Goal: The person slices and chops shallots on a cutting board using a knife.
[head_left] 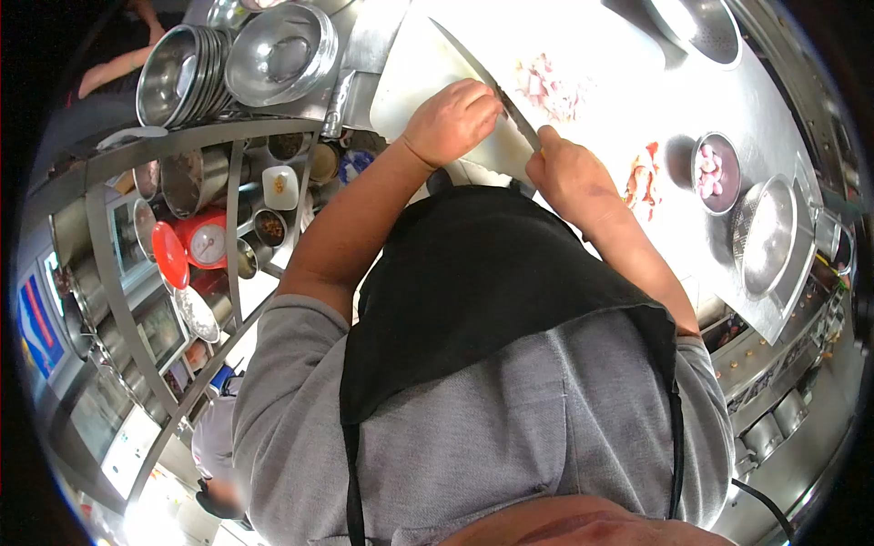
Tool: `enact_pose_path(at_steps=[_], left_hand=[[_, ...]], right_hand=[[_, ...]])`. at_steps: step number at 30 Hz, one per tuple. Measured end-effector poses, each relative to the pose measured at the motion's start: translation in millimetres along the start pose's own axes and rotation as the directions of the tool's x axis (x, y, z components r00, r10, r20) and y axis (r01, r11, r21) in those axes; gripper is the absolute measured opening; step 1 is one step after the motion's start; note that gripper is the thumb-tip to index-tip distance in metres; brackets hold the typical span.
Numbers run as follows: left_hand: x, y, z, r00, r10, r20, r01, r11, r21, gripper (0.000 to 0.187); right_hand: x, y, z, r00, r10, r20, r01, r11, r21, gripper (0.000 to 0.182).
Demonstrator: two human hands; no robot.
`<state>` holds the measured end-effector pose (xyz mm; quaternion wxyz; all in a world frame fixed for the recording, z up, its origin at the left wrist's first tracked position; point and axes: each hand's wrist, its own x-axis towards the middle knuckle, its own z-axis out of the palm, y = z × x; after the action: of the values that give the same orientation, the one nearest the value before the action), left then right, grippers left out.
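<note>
A long knife [475, 65] lies slantwise over a white cutting board [405, 77], its handle end in my right hand [569, 173], whose fingers are wrapped round it. My left hand [455, 118] is closed beside the blade, over the board; what its fingers hold, if anything, is hidden. Beyond the knife sits a pile of chopped pinkish pieces [546, 86]. Reddish strips [644, 182] lie on the bright surface to the right of my right hand. Farther right a metal bowl [731, 173] holds pale pink pieces [708, 171].
A perforated metal bowl [767, 237] rests at the right edge, another [701, 32] at the top right. Stacked metal bowls [278, 55] stand at the upper left. Below the left rail is a red scale [208, 238]. Another person's arm [114, 71] shows at the top left.
</note>
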<state>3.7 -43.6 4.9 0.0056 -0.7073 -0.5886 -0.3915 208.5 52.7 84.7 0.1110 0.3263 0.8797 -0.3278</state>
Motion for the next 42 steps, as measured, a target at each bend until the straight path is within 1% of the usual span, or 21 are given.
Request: enact_pose_path(at_steps=[4, 6, 7, 10, 12, 13, 15, 18, 22, 24, 28, 31, 33, 36, 42], left_hand=[[-1, -1, 1, 1.0, 0.005, 0.001, -0.005, 1.0, 0.015, 0.013], [-1, 0, 2, 1.0, 0.004, -0.002, -0.004, 1.0, 0.023, 0.013], [-1, 0, 2, 1.0, 0.006, -0.002, -0.006, 1.0, 0.031, 0.013], [-1, -2, 1, 1.0, 0.006, 0.017, -0.006, 1.0, 0.018, 0.013], [0, -1, 0, 1.0, 0.007, 0.011, -0.007, 1.0, 0.008, 0.013], [0, 0, -1, 1.0, 0.008, 0.006, -0.008, 1.0, -0.002, 0.013], [0, 0, -1, 1.0, 0.017, 0.008, -0.018, 1.0, 0.022, 0.013], [-1, -1, 1, 1.0, 0.023, 0.002, -0.023, 0.999, 0.046, 0.013], [-1, -1, 0, 1.0, 0.012, 0.004, -0.012, 1.0, 0.029, 0.012], [-3, -3, 2, 1.0, 0.005, 0.008, -0.006, 1.0, 0.027, 0.013], [-1, -2, 0, 1.0, 0.015, -0.005, -0.015, 1.0, 0.006, 0.013], [-2, -1, 2, 1.0, 0.01, 0.0, -0.01, 0.999, 0.03, 0.013], [-2, -1, 1, 1.0, 0.008, -0.004, -0.008, 0.999, 0.034, 0.012], [-3, -2, 4, 1.0, 0.023, -0.019, -0.022, 0.999, 0.042, 0.012], [-3, -2, 3, 1.0, 0.026, -0.017, -0.025, 0.999, 0.045, 0.011]], right_hand=[[-21, -5, -15, 0.999, 0.007, 0.036, -0.007, 1.0, -0.008, 0.02], [-26, -7, -17, 0.995, 0.057, 0.078, -0.056, 0.998, -0.026, 0.02], [-24, -6, -14, 0.995, 0.058, 0.079, -0.056, 0.998, -0.027, 0.02], [-8, 2, 3, 0.998, 0.019, 0.067, -0.02, 1.0, 0.017, 0.021], [3, 4, 9, 0.999, -0.044, -0.008, 0.044, 0.998, 0.04, 0.021], [2, 1, 7, 0.999, -0.046, -0.007, 0.046, 0.998, 0.041, 0.021], [-2, -7, -6, 0.999, 0.023, 0.041, -0.022, 1.0, -0.006, 0.021], [-19, -8, -16, 0.998, 0.024, 0.061, -0.024, 1.0, -0.003, 0.021], [-20, -4, -6, 0.997, 0.053, 0.053, -0.052, 0.998, -0.024, 0.021], [-9, 2, 4, 1.0, -0.014, 0.025, 0.013, 1.0, 0.021, 0.022], [9, 3, 9, 0.999, -0.039, -0.001, 0.039, 0.999, 0.033, 0.023], [-3, -3, -8, 1.0, 0.006, -0.001, -0.006, 0.998, 0.06, 0.024], [-16, -2, -14, 0.999, 0.016, 0.049, -0.019, 0.999, 0.051, 0.025], [-24, 3, -13, 0.998, 0.028, 0.053, -0.029, 0.999, 0.014, 0.026], [-22, 1, -9, 0.996, 0.048, 0.069, -0.05, 0.999, 0.014, 0.025]])
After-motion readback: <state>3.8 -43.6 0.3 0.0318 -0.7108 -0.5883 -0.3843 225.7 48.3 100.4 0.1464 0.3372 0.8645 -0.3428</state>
